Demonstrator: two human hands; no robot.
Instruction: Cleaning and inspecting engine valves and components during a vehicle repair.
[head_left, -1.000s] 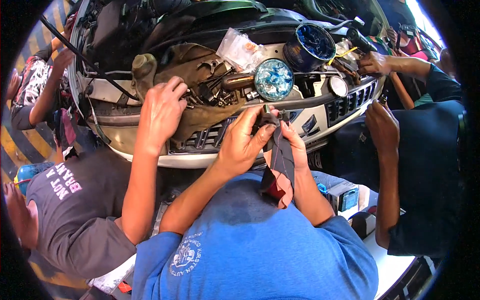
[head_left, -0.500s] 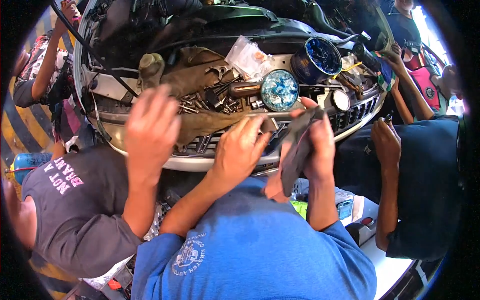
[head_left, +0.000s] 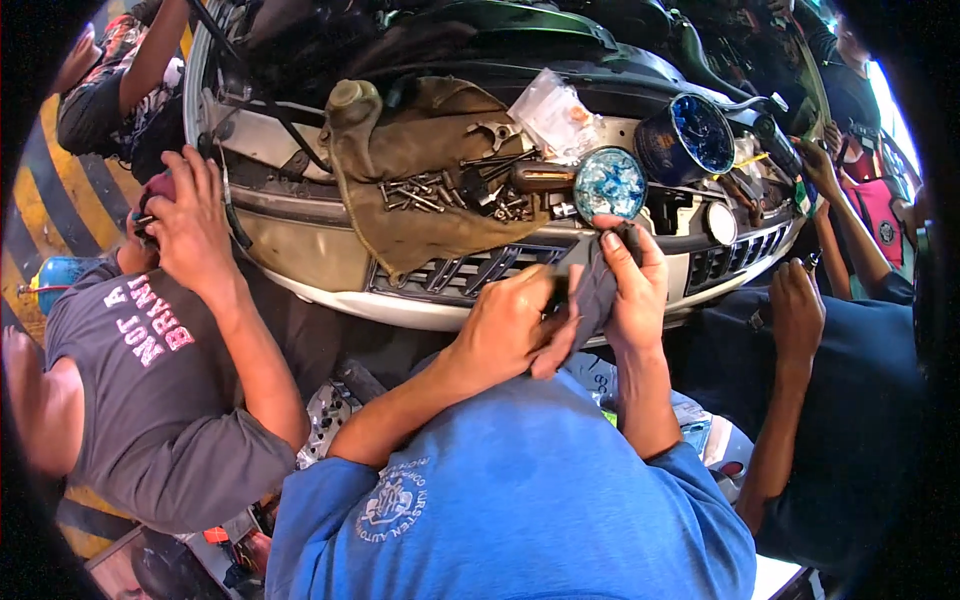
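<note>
My right hand (head_left: 638, 290) is closed around a dark grey rag (head_left: 597, 288) that hangs down in front of the car's grille. Right beside it, my left hand (head_left: 512, 325) is closed with the fingertips against the rag. Between these fingers is a small metal piece (head_left: 566, 278), mostly covered and blurred, so its kind does not show. Just beyond my right hand lies a round lid smeared with blue grease (head_left: 610, 184). Behind it stands a dark tub of blue grease (head_left: 690, 138).
A brown cloth (head_left: 390, 215) over the car's front holds several bolts (head_left: 412, 192) and a clear plastic bag (head_left: 556, 118). A reservoir (head_left: 352, 105) stands at its left. A co-worker's hand (head_left: 190, 220) is on the left; another person's hand (head_left: 797, 315) holds something small on the right.
My left hand has moved right and down, bringing the metal piece against the rag. The co-worker's blurred hand has swung left, away from the brown cloth. The whole view has shifted slightly.
</note>
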